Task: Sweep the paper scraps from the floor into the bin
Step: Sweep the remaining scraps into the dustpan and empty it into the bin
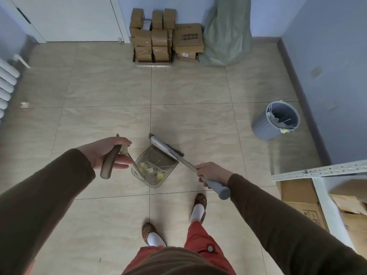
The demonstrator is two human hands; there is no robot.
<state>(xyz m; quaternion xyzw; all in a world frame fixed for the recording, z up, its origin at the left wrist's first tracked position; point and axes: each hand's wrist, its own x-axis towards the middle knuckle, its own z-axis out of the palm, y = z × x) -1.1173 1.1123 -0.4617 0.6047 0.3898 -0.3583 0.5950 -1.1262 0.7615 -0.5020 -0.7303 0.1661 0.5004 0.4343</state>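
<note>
On beige tile, fingers (123, 144) clasp translucent dustpan's (156, 167) handle; right hand (213, 173) grips broom (178, 155).

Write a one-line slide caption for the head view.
Left hand holds dustpan of paper scraps, right hand the broom; bin stands apart.

Head-worn view, steeply down onto floor (111, 92)
</note>
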